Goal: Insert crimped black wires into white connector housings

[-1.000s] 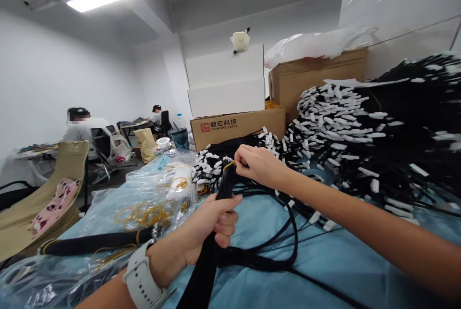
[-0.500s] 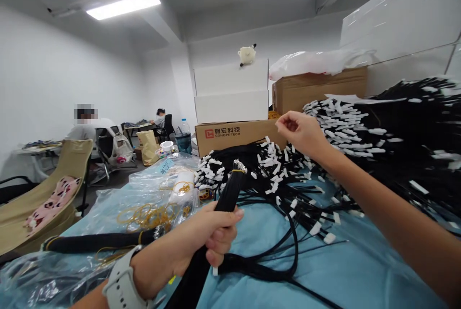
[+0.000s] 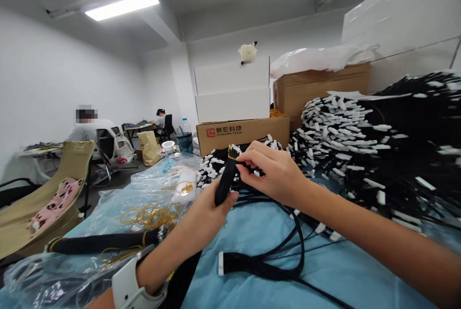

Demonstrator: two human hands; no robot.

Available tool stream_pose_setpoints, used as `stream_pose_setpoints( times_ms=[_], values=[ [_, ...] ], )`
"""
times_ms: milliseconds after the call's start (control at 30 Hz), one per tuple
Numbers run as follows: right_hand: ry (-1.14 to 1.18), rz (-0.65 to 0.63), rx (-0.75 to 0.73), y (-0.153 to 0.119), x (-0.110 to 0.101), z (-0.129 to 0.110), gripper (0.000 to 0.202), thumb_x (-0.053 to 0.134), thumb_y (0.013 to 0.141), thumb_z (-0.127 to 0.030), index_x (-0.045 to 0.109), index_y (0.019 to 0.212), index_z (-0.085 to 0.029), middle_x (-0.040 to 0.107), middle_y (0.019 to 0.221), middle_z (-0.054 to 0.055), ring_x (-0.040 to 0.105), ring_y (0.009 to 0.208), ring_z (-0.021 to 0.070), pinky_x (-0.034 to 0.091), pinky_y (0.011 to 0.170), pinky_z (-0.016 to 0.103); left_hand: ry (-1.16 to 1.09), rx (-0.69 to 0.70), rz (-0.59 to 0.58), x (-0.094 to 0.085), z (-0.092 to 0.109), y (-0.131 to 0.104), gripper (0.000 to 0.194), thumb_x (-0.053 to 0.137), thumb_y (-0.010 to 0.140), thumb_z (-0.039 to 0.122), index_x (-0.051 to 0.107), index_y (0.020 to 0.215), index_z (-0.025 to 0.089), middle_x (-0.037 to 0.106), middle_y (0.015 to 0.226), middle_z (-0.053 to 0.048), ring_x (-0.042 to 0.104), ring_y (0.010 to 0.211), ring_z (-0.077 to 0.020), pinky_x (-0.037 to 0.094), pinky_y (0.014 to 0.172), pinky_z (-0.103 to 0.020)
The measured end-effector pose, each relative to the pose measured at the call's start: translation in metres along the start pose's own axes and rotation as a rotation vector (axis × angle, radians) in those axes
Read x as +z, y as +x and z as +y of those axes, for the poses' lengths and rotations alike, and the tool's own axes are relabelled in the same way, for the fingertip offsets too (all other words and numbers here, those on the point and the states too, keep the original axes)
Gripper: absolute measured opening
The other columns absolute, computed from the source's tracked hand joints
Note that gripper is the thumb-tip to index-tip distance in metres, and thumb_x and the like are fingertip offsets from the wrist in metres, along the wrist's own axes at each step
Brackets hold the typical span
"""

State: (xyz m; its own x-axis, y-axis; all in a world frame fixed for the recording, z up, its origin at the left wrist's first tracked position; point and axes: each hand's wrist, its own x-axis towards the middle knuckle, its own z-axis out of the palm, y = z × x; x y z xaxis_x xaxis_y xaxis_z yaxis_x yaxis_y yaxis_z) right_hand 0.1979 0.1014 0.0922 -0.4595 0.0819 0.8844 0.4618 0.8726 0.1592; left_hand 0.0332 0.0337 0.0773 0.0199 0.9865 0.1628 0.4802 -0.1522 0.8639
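A thick bundle of black cables (image 3: 226,179) stands tilted in my left hand (image 3: 203,215), whose fingers are wrapped round it. Silvery metal terminals cap its upper end, and a yellow rubber band (image 3: 232,157) circles it just below them. My right hand (image 3: 277,172) pinches at that band, thumb and forefinger close together against the bundle's right side. Lower down, the bundle runs behind my left forearm. On the blue cloth (image 3: 205,280) in front lies a looped group of black cables (image 3: 248,265) with a white connector at its end.
Black cables with white connectors (image 3: 338,131) are heaped at the right. Another banded bundle (image 3: 103,242) lies on clear plastic bags at the left, near loose yellow rubber bands (image 3: 154,215). A cardboard box (image 3: 252,135) stands behind. Two people sit at far tables beyond a folding cot (image 3: 77,165).
My right hand has come left and down from the air to the bundle's banded end. My left hand has moved up the bundle, nearer its top.
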Motion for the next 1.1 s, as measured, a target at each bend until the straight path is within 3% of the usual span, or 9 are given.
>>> stream_pose_setpoints(
  times_ms=[200, 400, 567, 733, 967, 1100],
  values=[
    [-0.23, -0.251, 0.09, 0.0, 0.0, -0.005, 0.021, 0.042, 0.094, -0.018, 0.06, 0.085, -0.013, 0.059, 0.08, 0.004, 0.056, 0.066, 0.0135, 0.038, 0.054, 0.025, 0.204, 0.058, 0.063, 0.006, -0.009, 0.001, 0.009, 0.05, 0.083, 0.03, 0.054, 0.081, 0.022, 0.058, 0.071, 0.003, 0.052, 0.067, -0.016, 0.037, 0.061, -0.026],
    [-0.402, -0.67, 0.186, 0.004, -0.012, -0.019, 0.007, 0.053, 0.085, -0.006, 0.058, 0.084, -0.01, 0.058, 0.079, 0.004, 0.055, 0.059, 0.0136, 0.039, 0.049, 0.025, 0.428, 0.001, 0.042, 0.015, -0.017, 0.0, 0.006, 0.046, 0.084, 0.026, 0.05, 0.08, 0.023, 0.059, 0.066, -0.001, 0.055, 0.06, -0.0195, 0.03, 0.054, -0.027],
    [-0.378, -0.883, 0.193, -0.001, 0.003, -0.01, 0.007, 0.057, 0.088, -0.017, 0.059, 0.088, -0.01, 0.06, 0.083, 0.002, 0.058, 0.069, 0.0111, 0.05, 0.063, 0.027, 0.553, -0.015, 0.01, 0.017, -0.021, -0.001, 0.007, 0.046, 0.085, 0.022, 0.052, 0.081, 0.021, 0.065, 0.073, -0.006, 0.061, 0.067, -0.0222, 0.03, 0.055, -0.027],
    [-0.312, -0.892, 0.21, -0.014, 0.02, 0.013, 0.019, 0.053, 0.092, -0.028, 0.06, 0.094, -0.011, 0.062, 0.089, 0.004, 0.06, 0.081, 0.0137, 0.051, 0.075, 0.033, 0.608, -0.027, -0.012, 0.017, -0.03, 0.001, 0.011, 0.048, 0.088, 0.022, 0.057, 0.089, 0.016, 0.066, 0.08, -0.004, 0.061, 0.069, -0.0173, 0.04, 0.061, -0.028],
    [-0.297, -0.769, 0.384, -0.016, 0.037, 0.026, 0.022, 0.051, 0.093, -0.03, 0.059, 0.099, -0.011, 0.061, 0.093, 0.005, 0.06, 0.082, 0.0142, 0.051, 0.076, 0.034, 0.589, -0.061, -0.032, 0.015, -0.042, 0.019, 0.018, 0.051, 0.09, 0.03, 0.059, 0.093, 0.015, 0.063, 0.079, -0.001, 0.06, 0.072, -0.0148, 0.049, 0.07, -0.032],
    [-0.318, -0.655, 0.55, -0.012, 0.022, 0.058, 0.022, 0.054, 0.092, -0.032, 0.06, 0.098, -0.012, 0.061, 0.095, 0.005, 0.06, 0.086, 0.0152, 0.05, 0.079, 0.035, 0.545, -0.071, -0.06, 0.013, -0.044, 0.018, 0.019, 0.051, 0.09, 0.031, 0.059, 0.097, 0.015, 0.065, 0.087, -0.003, 0.062, 0.08, -0.0172, 0.05, 0.079, -0.037]
  ],
)
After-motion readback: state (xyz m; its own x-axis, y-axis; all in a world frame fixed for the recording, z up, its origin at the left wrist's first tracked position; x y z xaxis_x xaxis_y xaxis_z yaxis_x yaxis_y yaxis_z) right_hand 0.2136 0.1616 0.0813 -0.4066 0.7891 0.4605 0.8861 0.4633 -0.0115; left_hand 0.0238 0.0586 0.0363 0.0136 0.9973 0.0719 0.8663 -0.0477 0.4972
